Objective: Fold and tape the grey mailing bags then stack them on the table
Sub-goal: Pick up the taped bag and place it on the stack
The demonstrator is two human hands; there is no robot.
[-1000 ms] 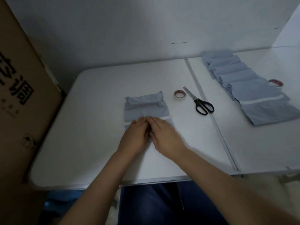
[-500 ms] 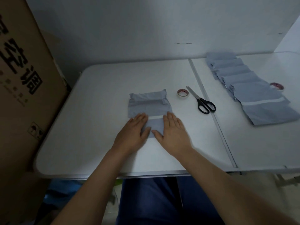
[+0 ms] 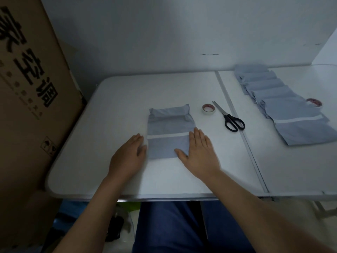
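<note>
My hands lie flat on the white tabletop point(image 3: 113, 99), fingers straight, holding nothing. The left hand point(image 3: 130, 156) rests just beside the left edge of the grey bag point(image 3: 168, 130), its fingertips at that edge. The right hand point(image 3: 199, 152) sits at the bag's right edge, with the thumb lying on the bag's near corner.

The bag lies in front of me, near the middle of the tabletop. It is a thin, soft, slightly crinkled plastic sheet, roughly rectangular, with its far end rolled or folded over into a puffy band. A pale strip point(image 3: 167, 136) crosses it from side to side between my hands.

Just right of the bag's far end sits a small tape roll point(image 3: 208, 109), a pale ring with red print on its core that I cannot read. Beside it lie scissors point(image 3: 230, 117) with metal blades and black loop handles, closed, tips pointing away from me. They lie close to the seam point(image 3: 237, 114) that divides the tabletop.

Past the seam, well apart from my hands, a row of grey bags point(image 3: 284, 103) overlaps like shingles, the nearest with its own pale strip. A second tape roll point(image 3: 314, 102) peeks out at the row's right side.

At my left stands a tall brown cardboard box point(image 3: 27, 106) printed with large black Chinese characters and small handling symbols lower down.
</note>
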